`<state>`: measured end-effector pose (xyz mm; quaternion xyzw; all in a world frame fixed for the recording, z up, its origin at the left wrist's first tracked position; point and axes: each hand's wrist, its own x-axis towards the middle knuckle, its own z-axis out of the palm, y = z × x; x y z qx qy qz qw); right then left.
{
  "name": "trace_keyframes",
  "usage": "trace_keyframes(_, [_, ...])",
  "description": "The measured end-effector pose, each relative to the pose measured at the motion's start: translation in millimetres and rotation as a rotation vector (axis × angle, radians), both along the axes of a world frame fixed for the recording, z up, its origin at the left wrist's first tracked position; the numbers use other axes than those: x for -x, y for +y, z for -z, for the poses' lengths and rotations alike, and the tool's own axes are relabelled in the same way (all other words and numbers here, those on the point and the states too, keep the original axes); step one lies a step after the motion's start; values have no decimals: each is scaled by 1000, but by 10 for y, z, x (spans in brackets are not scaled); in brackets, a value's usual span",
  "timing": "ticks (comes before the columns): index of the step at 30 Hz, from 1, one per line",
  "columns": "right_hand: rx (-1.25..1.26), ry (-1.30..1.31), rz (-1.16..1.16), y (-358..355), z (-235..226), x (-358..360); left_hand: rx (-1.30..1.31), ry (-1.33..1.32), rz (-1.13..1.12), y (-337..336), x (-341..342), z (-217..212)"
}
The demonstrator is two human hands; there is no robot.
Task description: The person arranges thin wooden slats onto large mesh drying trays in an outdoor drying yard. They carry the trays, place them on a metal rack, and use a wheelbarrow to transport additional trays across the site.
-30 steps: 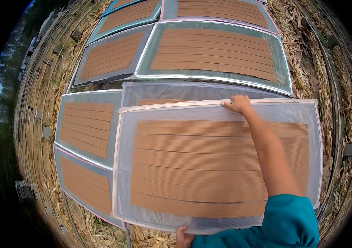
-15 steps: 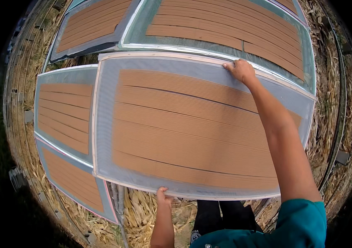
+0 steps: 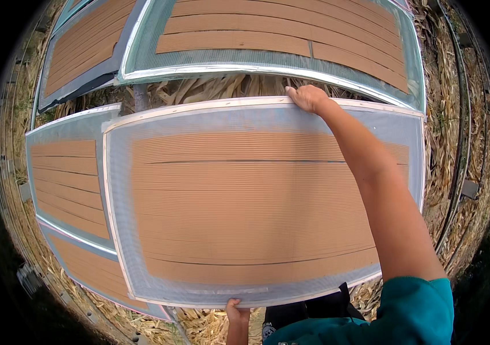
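Note:
I hold a large framed mesh tray (image 3: 119, 190) covered with flat orange-brown strips, level in front of me. My right hand (image 3: 307, 98) grips the middle of its far edge, arm stretched across the top. My left hand (image 3: 237, 313) grips the near edge from below. The tray hangs above dry straw-covered ground, its left part overlapping a neighbouring tray.
Similar mesh trays of orange-brown strips lie around: one to the left (image 3: 61, 178), one lower left (image 3: 92, 276), one straight ahead (image 3: 279, 63), one far left (image 3: 78, 57). Dry stalks (image 3: 210, 86) cover the ground. A rail or pipe (image 3: 460, 149) runs along the right.
The tray has come closer and now fills the view. The trays beyond have slid toward the top, and a strip of straw shows beyond its far edge. Both hands keep their grip.

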<state>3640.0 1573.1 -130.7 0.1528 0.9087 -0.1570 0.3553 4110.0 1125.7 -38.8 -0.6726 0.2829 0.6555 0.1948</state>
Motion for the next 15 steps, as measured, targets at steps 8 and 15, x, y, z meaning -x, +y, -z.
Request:
trace_keyframes(8, [23, -45, -139, -223, -330, -312, -60, -224, 211, 341, -381, -1472])
trace_keyframes(15, [-17, 72, -56, -225, -984, -398, -102, -121, 188, 230, -388, -1382])
